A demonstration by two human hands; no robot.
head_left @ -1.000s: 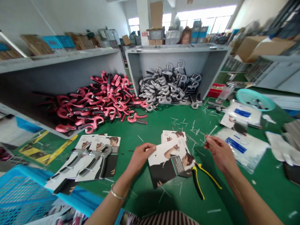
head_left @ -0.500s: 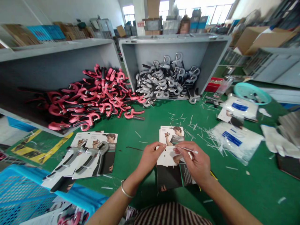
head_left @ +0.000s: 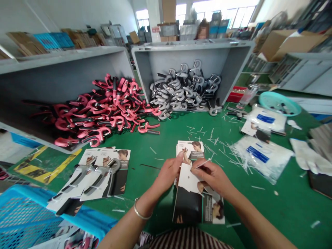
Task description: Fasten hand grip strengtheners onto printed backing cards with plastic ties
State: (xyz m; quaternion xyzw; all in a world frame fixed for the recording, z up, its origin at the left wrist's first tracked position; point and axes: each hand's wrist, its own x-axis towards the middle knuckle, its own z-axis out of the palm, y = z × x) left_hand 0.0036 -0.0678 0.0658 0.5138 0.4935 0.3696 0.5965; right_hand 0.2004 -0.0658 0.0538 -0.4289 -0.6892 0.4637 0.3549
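Note:
My left hand (head_left: pixel 168 173) pinches the left edge of a printed packaging card (head_left: pixel 188 204), thumb on its face. The card has a white area with small holes over a dark picture; it lies over a stack of similar cards (head_left: pixel 197 147). My right hand (head_left: pixel 216 178) grips a thin white cable tie (head_left: pixel 205 162) between thumb and fingers at the card's upper part. The tie's far end is hidden by the fingers. To the left, silver-grey hand grippers (head_left: pixel 100 178) with black handles rest on overlapping cards (head_left: pixel 120 176).
Tipped grey bins hold pink hand grippers (head_left: pixel 116 100) and grey ones (head_left: pixel 178 90). Loose cable ties (head_left: pixel 215 138) litter the green table (head_left: pixel 145 148). Plastic bags of ties (head_left: pixel 261 154), a white glove (head_left: pixel 306 155) and a turquoise dish (head_left: pixel 280 98) lie right; a blue basket (head_left: pixel 28 204) stands left.
The card has shifted downward toward me, uncovering more of its lower right picture. My right fingers have closed in on its upper part, and the cable tie now points up and right.

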